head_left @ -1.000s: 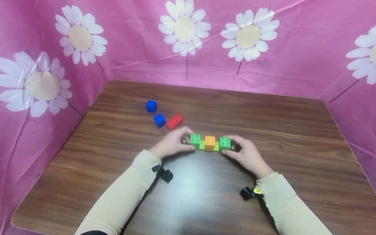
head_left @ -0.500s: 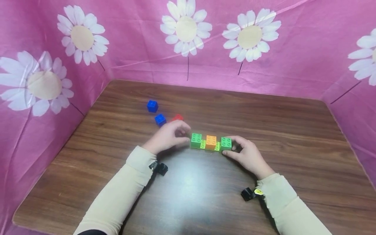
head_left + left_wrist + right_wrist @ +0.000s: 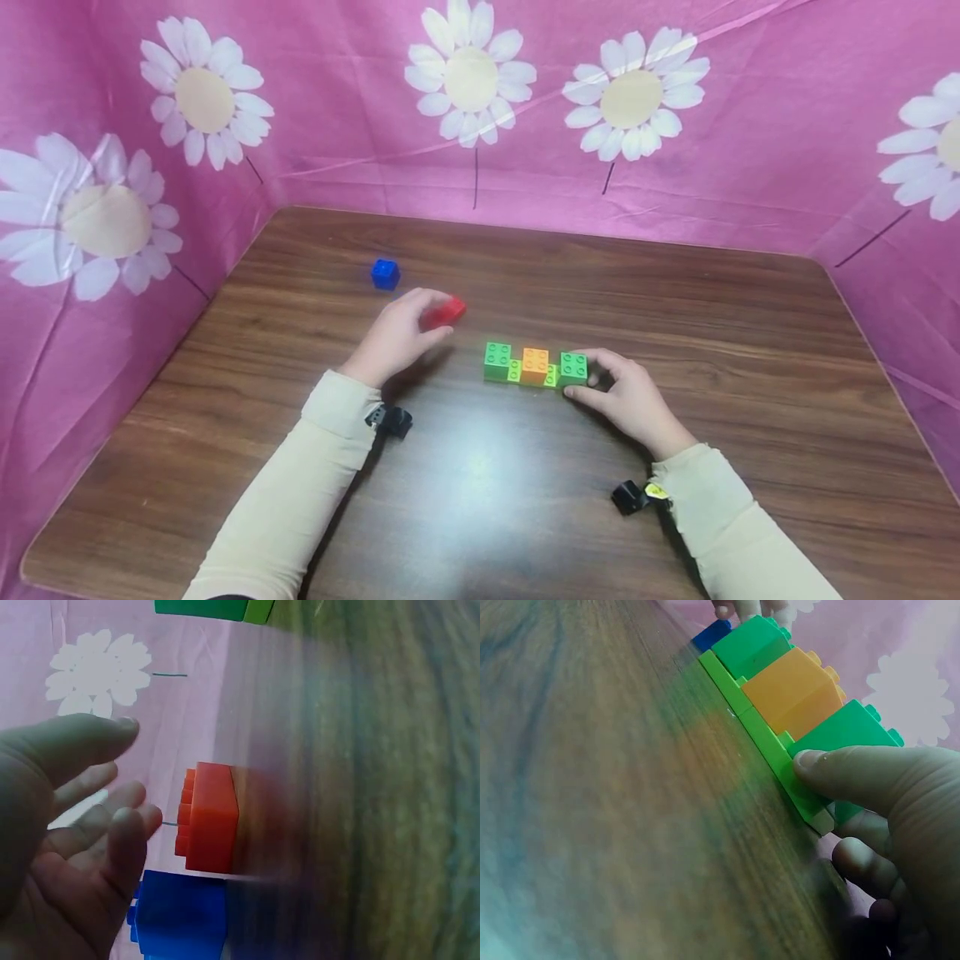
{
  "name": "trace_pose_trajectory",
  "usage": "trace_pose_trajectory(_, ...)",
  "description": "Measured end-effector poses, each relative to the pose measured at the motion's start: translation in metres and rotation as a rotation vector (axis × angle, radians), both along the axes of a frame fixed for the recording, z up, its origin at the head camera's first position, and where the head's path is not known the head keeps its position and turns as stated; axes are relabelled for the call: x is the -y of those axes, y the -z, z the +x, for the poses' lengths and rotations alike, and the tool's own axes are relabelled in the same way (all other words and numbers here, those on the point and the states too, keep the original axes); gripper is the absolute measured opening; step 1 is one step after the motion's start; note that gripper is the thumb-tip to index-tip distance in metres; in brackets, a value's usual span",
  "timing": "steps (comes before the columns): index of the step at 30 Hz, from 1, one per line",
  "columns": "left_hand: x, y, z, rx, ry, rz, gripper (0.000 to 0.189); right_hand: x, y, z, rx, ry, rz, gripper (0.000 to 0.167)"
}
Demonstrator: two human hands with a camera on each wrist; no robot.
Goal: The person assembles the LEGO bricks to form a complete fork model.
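My right hand (image 3: 632,400) pinches the right end of a built row of toy bricks lying on the table. In the right wrist view its thumb presses the right green brick (image 3: 855,731) and the light green base (image 3: 761,739). An orange brick (image 3: 536,365) sits mid-row, and another green brick (image 3: 497,361) tops the left end. My left hand (image 3: 396,333) hovers by a red brick (image 3: 453,310), thumb apart from the fingers, holding nothing. The left wrist view shows a blue brick (image 3: 184,915) beside the red one; in the head view the hand hides nearly all of it.
Another blue brick (image 3: 386,274) lies farther back on the brown wooden table (image 3: 675,292). Pink cloth with daisies (image 3: 337,100) hangs behind and at both sides. A small black camera (image 3: 628,497) is strapped to the right wrist, and a similar one (image 3: 396,422) to the left.
My left hand has let go of the row's left green brick and moved left and away from me, over the red brick and the nearer blue one. The right hand keeps its place.
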State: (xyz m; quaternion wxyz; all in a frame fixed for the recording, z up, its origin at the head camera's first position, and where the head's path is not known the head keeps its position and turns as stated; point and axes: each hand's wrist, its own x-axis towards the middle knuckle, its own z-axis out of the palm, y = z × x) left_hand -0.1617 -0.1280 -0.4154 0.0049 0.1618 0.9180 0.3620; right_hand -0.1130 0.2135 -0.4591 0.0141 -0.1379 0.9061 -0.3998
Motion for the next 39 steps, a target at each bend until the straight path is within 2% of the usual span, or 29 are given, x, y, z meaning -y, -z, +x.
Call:
trace_pose_trajectory(4, 0.0, 0.002, -0.001, 0.031, 0.013, -0.051, 0.052, 0.0, 0.0, -0.001, 0.0, -0.003, -0.001, 0.044)
trace_pose_trajectory(8, -0.001, 0.004, -0.002, 0.019, 0.056, -0.014, 0.049, 0.0, 0.001, -0.001, 0.006, -0.002, 0.003, 0.044)
trace_pose_trajectory(11, -0.001, 0.004, -0.002, 0.004, 0.045, 0.004, 0.049, 0.0, 0.0, -0.001, 0.007, -0.004, 0.002, 0.044)
trace_pose_trajectory(14, 0.001, 0.005, -0.002, 0.012, 0.017, -0.03, 0.055, 0.001, 0.0, -0.001, 0.008, -0.006, 0.0, 0.044)
trace_pose_trajectory(20, 0.003, 0.007, -0.003, 0.064, 0.026, -0.084, 0.065, 0.001, 0.0, -0.001, 0.007, -0.004, -0.001, 0.043)
trace_pose_trajectory(26, 0.003, 0.012, -0.007, 0.087, 0.02, -0.07, 0.072, -0.001, 0.0, -0.001, 0.004, -0.007, 0.001, 0.043)
trace_pose_trajectory(33, 0.005, 0.023, -0.012, 0.146, -0.028, 0.005, 0.075, -0.001, 0.0, 0.0, 0.005, -0.009, 0.003, 0.043)
trace_pose_trajectory(39, 0.004, 0.031, -0.017, 0.124, -0.092, 0.018, 0.062, 0.0, 0.0, -0.001, 0.013, -0.013, 0.001, 0.046)
